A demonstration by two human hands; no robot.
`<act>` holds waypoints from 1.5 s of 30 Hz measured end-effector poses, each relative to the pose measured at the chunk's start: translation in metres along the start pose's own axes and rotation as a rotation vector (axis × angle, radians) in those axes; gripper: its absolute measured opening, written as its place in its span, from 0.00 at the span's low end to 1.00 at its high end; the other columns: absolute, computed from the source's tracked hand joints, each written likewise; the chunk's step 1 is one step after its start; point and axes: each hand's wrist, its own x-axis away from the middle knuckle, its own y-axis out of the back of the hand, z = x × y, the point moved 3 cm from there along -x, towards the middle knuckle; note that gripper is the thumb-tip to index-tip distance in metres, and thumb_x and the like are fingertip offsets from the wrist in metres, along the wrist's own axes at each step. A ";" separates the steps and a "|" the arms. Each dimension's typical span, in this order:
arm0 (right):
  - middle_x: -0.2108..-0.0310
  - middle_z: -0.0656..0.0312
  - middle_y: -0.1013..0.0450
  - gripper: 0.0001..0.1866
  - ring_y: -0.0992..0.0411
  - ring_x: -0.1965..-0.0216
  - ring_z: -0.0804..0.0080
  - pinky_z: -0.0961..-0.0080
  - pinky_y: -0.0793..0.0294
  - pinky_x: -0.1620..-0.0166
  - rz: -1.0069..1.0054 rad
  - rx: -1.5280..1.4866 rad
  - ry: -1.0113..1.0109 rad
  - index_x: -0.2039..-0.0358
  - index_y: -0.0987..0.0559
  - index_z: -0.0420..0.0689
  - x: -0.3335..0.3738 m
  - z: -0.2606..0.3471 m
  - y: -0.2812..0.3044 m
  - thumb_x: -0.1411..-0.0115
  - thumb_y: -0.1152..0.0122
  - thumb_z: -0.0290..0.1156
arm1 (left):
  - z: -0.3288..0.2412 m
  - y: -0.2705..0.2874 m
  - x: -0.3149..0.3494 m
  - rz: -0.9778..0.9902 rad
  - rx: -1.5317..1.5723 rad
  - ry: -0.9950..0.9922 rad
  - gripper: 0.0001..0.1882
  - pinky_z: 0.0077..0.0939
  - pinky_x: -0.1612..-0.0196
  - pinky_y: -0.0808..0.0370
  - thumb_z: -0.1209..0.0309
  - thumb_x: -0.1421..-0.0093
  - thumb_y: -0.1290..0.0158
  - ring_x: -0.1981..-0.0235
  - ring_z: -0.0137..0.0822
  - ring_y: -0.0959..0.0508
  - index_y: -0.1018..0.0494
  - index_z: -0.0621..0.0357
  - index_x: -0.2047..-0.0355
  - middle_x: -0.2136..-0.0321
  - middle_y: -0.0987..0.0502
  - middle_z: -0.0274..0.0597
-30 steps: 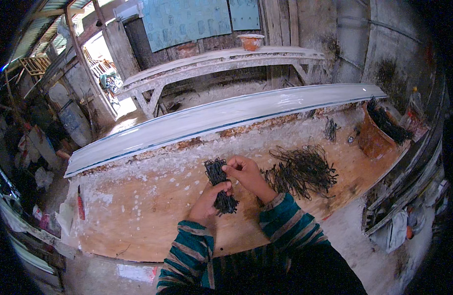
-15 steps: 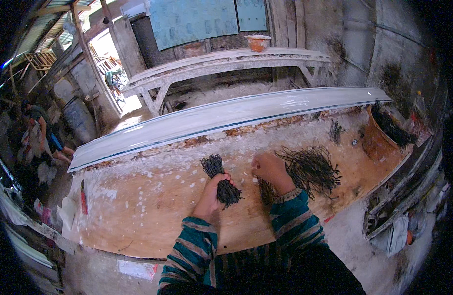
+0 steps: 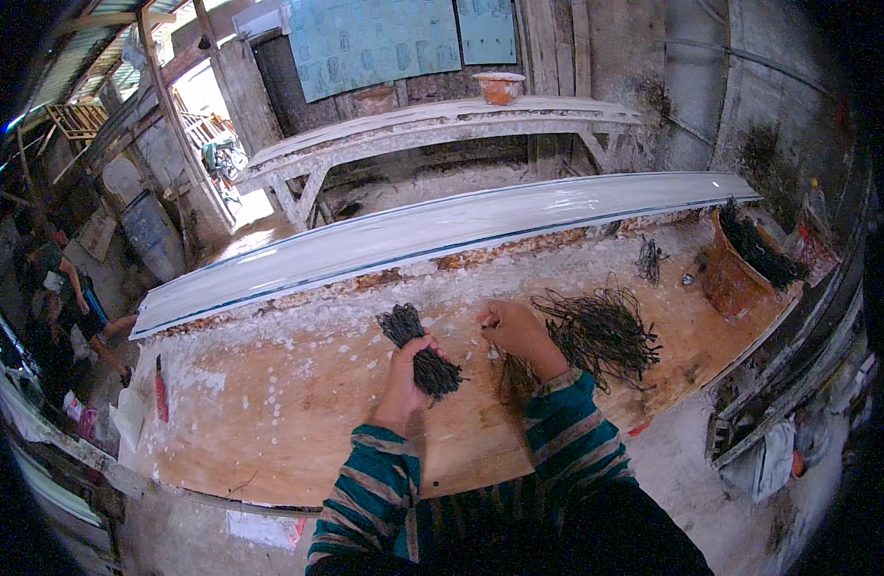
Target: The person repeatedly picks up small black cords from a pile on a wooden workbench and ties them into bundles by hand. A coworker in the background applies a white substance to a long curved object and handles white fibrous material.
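My left hand is wrapped round a thick bundle of dark cords. The bundle sticks out on both sides of the fist, held above the wooden board. To its right, my right hand is closed, with thumb and fingertips pinched together; what they hold is too small to make out. Thin dark strands show below that hand, and whether they hang from it or lie on the board I cannot tell. A loose, tangled pile of dark cords lies just right of my right hand.
A long white panel runs along the board's far edge. At the right stands an orange tub of dark cords, near a small cord clump. A red-handled tool lies at left. Another person is at far left.
My right hand has shifted slightly left, its fingers still pinched. The left hand keeps its grip on the bundle. At far left, the other person has changed posture.
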 end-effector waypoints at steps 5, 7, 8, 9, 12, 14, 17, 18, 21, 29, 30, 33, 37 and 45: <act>0.76 0.62 0.27 0.10 0.30 0.75 0.75 0.78 0.30 0.68 -0.038 -0.429 0.032 0.67 0.23 0.41 -0.003 0.018 0.005 0.50 0.41 0.30 | -0.021 0.005 -0.001 0.018 0.009 -0.116 0.12 0.31 0.68 0.28 0.73 0.50 0.48 0.76 0.32 0.30 0.35 0.57 0.65 0.80 0.32 0.35; 0.75 0.67 0.30 0.09 0.32 0.74 0.80 0.83 0.32 0.67 -0.006 -0.532 -0.013 0.67 0.23 0.39 -0.002 0.022 0.008 0.48 0.43 0.29 | -0.025 0.005 0.000 0.035 0.038 -0.134 0.12 0.30 0.69 0.28 0.73 0.50 0.48 0.77 0.31 0.30 0.36 0.57 0.65 0.80 0.33 0.34; 0.75 0.68 0.30 0.09 0.32 0.73 0.81 0.84 0.32 0.67 0.002 -0.628 -0.040 0.67 0.24 0.40 -0.002 0.022 0.008 0.47 0.43 0.29 | -0.026 0.006 0.000 0.044 0.052 -0.145 0.12 0.29 0.69 0.28 0.73 0.50 0.48 0.77 0.31 0.31 0.36 0.56 0.64 0.80 0.33 0.34; 0.74 0.68 0.30 0.09 0.33 0.73 0.81 0.84 0.32 0.66 0.012 -0.725 -0.066 0.66 0.24 0.40 -0.001 0.021 0.007 0.46 0.43 0.30 | -0.028 0.006 0.000 0.037 0.052 -0.142 0.12 0.29 0.69 0.29 0.73 0.50 0.48 0.77 0.31 0.31 0.36 0.56 0.64 0.80 0.33 0.34; 0.73 0.68 0.31 0.08 0.33 0.72 0.82 0.85 0.31 0.65 0.017 -0.927 -0.128 0.66 0.25 0.41 0.002 0.031 0.004 0.45 0.43 0.30 | -0.034 0.011 0.000 0.032 0.062 -0.151 0.12 0.29 0.69 0.30 0.73 0.50 0.48 0.77 0.31 0.31 0.36 0.55 0.64 0.80 0.34 0.33; 0.73 0.67 0.30 0.08 0.33 0.72 0.81 0.84 0.31 0.66 0.011 -1.002 -0.153 0.68 0.25 0.40 0.004 0.035 0.002 0.45 0.43 0.31 | -0.038 0.010 0.002 0.061 0.086 -0.158 0.12 0.28 0.69 0.30 0.73 0.50 0.48 0.76 0.31 0.31 0.36 0.55 0.64 0.80 0.34 0.33; 0.76 0.64 0.28 0.09 0.31 0.73 0.79 0.81 0.30 0.69 -0.002 -0.922 -0.112 0.72 0.25 0.40 -0.001 0.022 -0.009 0.48 0.40 0.33 | -0.048 0.005 0.009 -0.031 0.137 -0.203 0.12 0.26 0.71 0.30 0.73 0.51 0.48 0.79 0.30 0.31 0.35 0.55 0.66 0.82 0.34 0.32; 0.77 0.64 0.29 0.09 0.32 0.74 0.79 0.80 0.30 0.69 -0.011 -0.791 -0.060 0.73 0.25 0.40 -0.005 0.014 -0.014 0.49 0.39 0.33 | -0.054 0.009 0.009 -0.026 0.147 -0.261 0.12 0.26 0.70 0.30 0.73 0.51 0.48 0.78 0.30 0.31 0.35 0.55 0.66 0.82 0.34 0.32; 0.80 0.61 0.28 0.10 0.30 0.75 0.74 0.76 0.30 0.70 0.047 -0.507 0.093 0.74 0.25 0.42 -0.009 -0.010 -0.026 0.53 0.37 0.34 | -0.074 0.034 0.001 -0.038 0.177 -0.421 0.10 0.27 0.68 0.31 0.72 0.50 0.49 0.78 0.30 0.32 0.35 0.56 0.66 0.82 0.34 0.32; 0.73 0.57 0.26 0.08 0.28 0.69 0.58 0.68 0.29 0.65 -0.029 0.155 0.110 0.76 0.24 0.43 0.011 0.031 -0.013 0.56 0.36 0.31 | -0.106 0.071 0.003 -0.122 0.313 -0.563 0.09 0.27 0.68 0.30 0.74 0.50 0.50 0.79 0.30 0.32 0.36 0.55 0.69 0.82 0.35 0.32; 0.72 0.57 0.26 0.08 0.28 0.69 0.58 0.67 0.29 0.65 -0.040 0.158 0.139 0.76 0.24 0.44 0.011 0.031 -0.012 0.56 0.36 0.32 | -0.106 0.072 0.002 -0.124 0.313 -0.544 0.09 0.27 0.68 0.30 0.74 0.50 0.50 0.79 0.30 0.31 0.36 0.55 0.69 0.82 0.34 0.32; 0.71 0.58 0.26 0.08 0.28 0.67 0.58 0.64 0.30 0.61 -0.096 0.232 0.244 0.74 0.23 0.46 0.010 0.022 -0.024 0.56 0.37 0.32 | -0.102 0.060 0.005 -0.056 0.295 -0.485 0.08 0.28 0.68 0.30 0.74 0.50 0.50 0.78 0.30 0.31 0.36 0.54 0.68 0.82 0.34 0.32; 0.71 0.60 0.26 0.07 0.28 0.66 0.58 0.59 0.34 0.57 0.028 0.502 0.198 0.73 0.22 0.49 0.013 0.033 -0.033 0.56 0.39 0.31 | -0.101 0.045 0.013 -0.007 0.207 -0.439 0.08 0.31 0.65 0.30 0.73 0.50 0.49 0.77 0.31 0.31 0.35 0.53 0.69 0.81 0.34 0.32; 0.73 0.63 0.26 0.07 0.28 0.66 0.63 0.60 0.35 0.61 0.022 0.265 0.151 0.74 0.22 0.51 0.018 0.035 -0.031 0.57 0.41 0.27 | -0.088 0.030 0.016 0.027 0.199 -0.342 0.06 0.38 0.53 0.33 0.71 0.51 0.48 0.63 0.38 0.28 0.33 0.52 0.73 0.71 0.28 0.36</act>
